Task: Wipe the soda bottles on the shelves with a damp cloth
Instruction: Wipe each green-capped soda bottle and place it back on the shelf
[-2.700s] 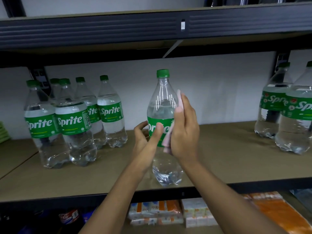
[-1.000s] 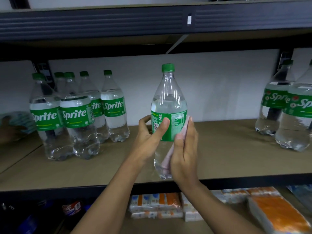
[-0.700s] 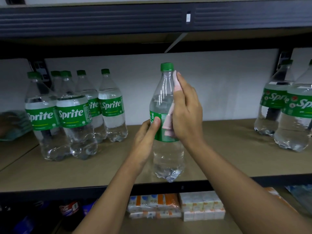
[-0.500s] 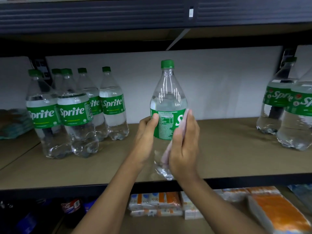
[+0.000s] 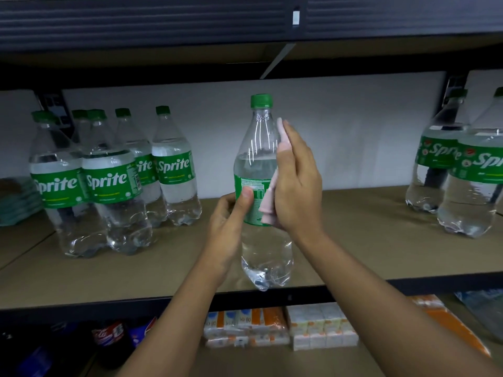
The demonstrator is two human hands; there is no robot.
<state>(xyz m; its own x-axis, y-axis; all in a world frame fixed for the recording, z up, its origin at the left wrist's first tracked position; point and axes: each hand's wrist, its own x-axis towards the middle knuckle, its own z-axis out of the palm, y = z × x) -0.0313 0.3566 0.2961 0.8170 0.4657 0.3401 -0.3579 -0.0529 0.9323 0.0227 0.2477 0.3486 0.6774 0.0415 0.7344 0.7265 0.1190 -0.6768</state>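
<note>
A clear Sprite bottle (image 5: 258,148) with a green cap and green label is held up in front of the shelf, its base at the shelf's front edge. My left hand (image 5: 231,221) grips it at the label, thumb across the front. My right hand (image 5: 296,180) presses a pale pink cloth (image 5: 268,205) flat against the bottle's right side, fingers straight and reaching up to the neck. Most of the cloth is hidden under my palm.
Several Sprite bottles (image 5: 109,183) stand grouped at the left of the brown shelf (image 5: 353,240), two more (image 5: 468,172) at the right. A dark upper shelf (image 5: 163,23) hangs close above. Carton packs (image 5: 280,327) and dark bottles sit on the shelf below.
My right hand with the cloth has slid up from the lower half of the bottle to its shoulder and neck. The bottle has turned a little in my left hand.
</note>
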